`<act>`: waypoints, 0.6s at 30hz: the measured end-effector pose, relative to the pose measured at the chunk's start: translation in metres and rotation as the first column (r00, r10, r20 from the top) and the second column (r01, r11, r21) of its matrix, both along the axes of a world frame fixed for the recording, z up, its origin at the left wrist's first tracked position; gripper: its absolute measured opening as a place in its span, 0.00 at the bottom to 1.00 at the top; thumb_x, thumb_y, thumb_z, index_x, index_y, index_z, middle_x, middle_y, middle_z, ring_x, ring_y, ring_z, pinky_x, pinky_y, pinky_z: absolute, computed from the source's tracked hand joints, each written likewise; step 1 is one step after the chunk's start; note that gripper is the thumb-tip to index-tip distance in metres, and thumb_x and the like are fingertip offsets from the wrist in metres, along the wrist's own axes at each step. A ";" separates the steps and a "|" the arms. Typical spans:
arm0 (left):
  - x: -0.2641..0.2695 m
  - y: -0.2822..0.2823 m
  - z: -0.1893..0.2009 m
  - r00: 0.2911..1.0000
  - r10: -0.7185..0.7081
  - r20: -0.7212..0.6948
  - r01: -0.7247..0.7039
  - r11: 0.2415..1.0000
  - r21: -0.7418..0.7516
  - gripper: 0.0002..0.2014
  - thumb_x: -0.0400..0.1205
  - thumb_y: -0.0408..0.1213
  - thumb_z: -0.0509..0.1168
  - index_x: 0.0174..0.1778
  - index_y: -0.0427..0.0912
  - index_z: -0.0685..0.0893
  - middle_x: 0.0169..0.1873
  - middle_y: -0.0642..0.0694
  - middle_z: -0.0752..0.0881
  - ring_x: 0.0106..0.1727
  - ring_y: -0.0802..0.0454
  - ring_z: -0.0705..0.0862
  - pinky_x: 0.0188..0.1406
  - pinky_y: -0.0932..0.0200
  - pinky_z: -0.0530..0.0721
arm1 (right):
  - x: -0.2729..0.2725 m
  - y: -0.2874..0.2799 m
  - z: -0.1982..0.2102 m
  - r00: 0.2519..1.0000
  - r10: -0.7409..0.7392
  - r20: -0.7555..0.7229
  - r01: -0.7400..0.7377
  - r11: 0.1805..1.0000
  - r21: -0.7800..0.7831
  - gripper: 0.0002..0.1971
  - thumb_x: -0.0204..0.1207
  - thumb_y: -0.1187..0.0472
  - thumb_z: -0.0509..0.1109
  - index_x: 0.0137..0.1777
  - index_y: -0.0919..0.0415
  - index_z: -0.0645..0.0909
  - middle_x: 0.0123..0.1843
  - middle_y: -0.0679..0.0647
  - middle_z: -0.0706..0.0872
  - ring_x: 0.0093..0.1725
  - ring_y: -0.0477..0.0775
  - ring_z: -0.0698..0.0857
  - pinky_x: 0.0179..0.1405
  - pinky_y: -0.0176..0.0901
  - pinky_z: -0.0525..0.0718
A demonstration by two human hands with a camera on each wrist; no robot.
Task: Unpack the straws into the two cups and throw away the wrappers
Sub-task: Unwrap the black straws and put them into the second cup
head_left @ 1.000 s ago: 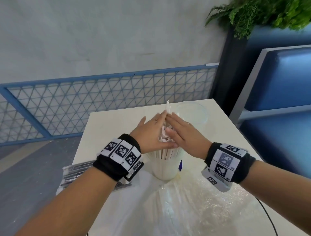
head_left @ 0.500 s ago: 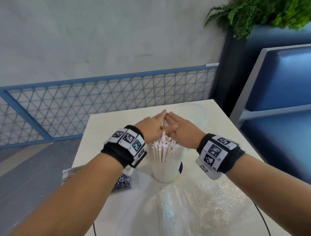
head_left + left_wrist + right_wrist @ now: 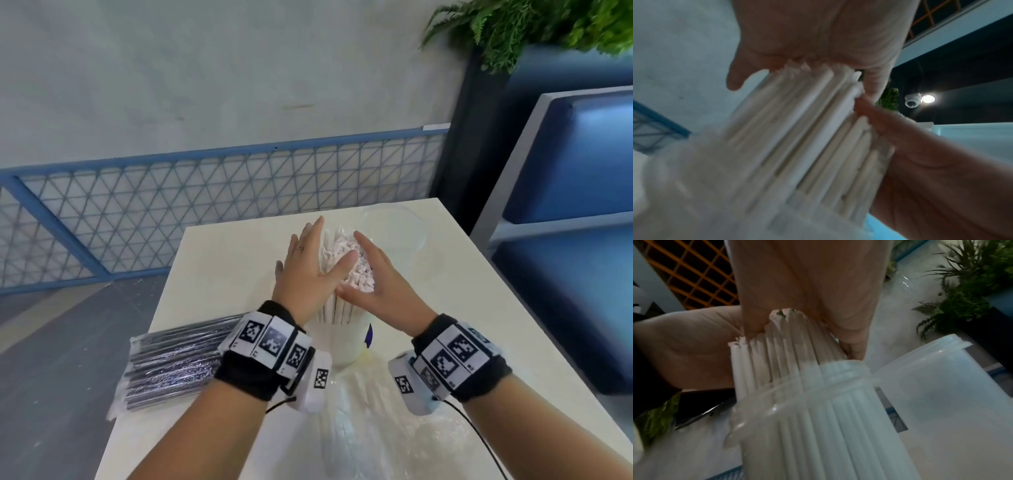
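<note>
A bundle of white paper-wrapped straws [image 3: 346, 270] stands upright in a translucent cup [image 3: 344, 346] at the middle of the table. My left hand [image 3: 306, 263] lies flat against the bundle's left side, fingers straight, thumb across its front. My right hand [image 3: 371, 274] presses flat on the right side, so the straw tops show between the palms. The wrist views show the same: left palm [image 3: 818, 32] and right palm [image 3: 807, 280] touch the straws [image 3: 797, 129] above the cup rim [image 3: 818, 382]. A second, empty clear cup [image 3: 394, 229] [image 3: 941, 394] stands just behind on the right.
A sealed plastic pack of black straws [image 3: 178, 359] lies on the table's [image 3: 222, 246] left edge under my left wrist. A crumpled clear wrapper [image 3: 370, 435] lies in front of the cup. A blue bench [image 3: 565, 274] is to the right and a blue mesh railing [image 3: 171, 205] beyond.
My hands were laid together over the tops of the straws. They have parted and now flank the bundle, leaving its tops showing.
</note>
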State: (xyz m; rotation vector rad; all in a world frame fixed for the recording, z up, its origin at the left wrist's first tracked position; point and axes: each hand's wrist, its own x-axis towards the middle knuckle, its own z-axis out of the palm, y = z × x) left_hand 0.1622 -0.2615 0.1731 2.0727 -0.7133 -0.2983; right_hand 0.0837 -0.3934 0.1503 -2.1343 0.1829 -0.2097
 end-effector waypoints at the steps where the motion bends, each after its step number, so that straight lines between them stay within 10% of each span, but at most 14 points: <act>1: -0.001 -0.003 -0.002 0.999 0.042 0.026 -0.043 0.998 0.051 0.36 0.79 0.61 0.57 0.81 0.57 0.50 0.83 0.55 0.52 0.84 0.54 0.45 0.80 0.35 0.47 | 0.000 0.001 0.000 1.000 -0.015 -0.002 0.015 1.000 0.013 0.46 0.71 0.45 0.71 0.82 0.49 0.46 0.84 0.48 0.55 0.82 0.43 0.56 0.74 0.35 0.57; 7: -0.007 -0.002 0.000 0.963 0.114 0.244 -0.116 0.993 -0.005 0.34 0.85 0.47 0.54 0.79 0.62 0.36 0.84 0.52 0.44 0.84 0.55 0.44 0.79 0.35 0.39 | -0.003 0.000 -0.002 1.000 -0.027 0.013 0.027 1.000 0.010 0.46 0.71 0.43 0.69 0.82 0.48 0.46 0.83 0.47 0.56 0.81 0.41 0.57 0.73 0.32 0.56; 11: -0.017 -0.004 0.011 0.830 0.119 0.544 -0.108 0.993 -0.052 0.44 0.83 0.42 0.62 0.73 0.68 0.29 0.83 0.54 0.47 0.75 0.69 0.62 0.77 0.42 0.37 | -0.001 0.001 -0.002 0.999 -0.030 0.017 0.030 0.999 -0.011 0.48 0.67 0.37 0.66 0.83 0.50 0.46 0.84 0.49 0.56 0.81 0.43 0.57 0.75 0.33 0.56; 15: -0.007 -0.006 0.006 0.844 -0.096 0.527 -0.131 0.917 0.377 0.26 0.88 0.47 0.43 0.82 0.55 0.44 0.83 0.58 0.45 0.82 0.64 0.43 0.78 0.34 0.34 | -0.001 0.003 -0.003 0.999 -0.041 0.019 0.041 0.999 -0.008 0.46 0.70 0.40 0.67 0.83 0.50 0.45 0.84 0.49 0.55 0.83 0.44 0.54 0.79 0.39 0.57; 18: -0.007 -0.004 -0.004 0.866 -0.220 0.449 -0.092 0.813 0.575 0.33 0.82 0.59 0.32 0.82 0.50 0.45 0.83 0.58 0.42 0.82 0.62 0.35 0.76 0.34 0.30 | -0.002 0.003 -0.003 0.999 -0.049 0.025 0.049 0.999 -0.005 0.45 0.73 0.45 0.69 0.83 0.50 0.45 0.84 0.49 0.55 0.83 0.45 0.54 0.78 0.38 0.57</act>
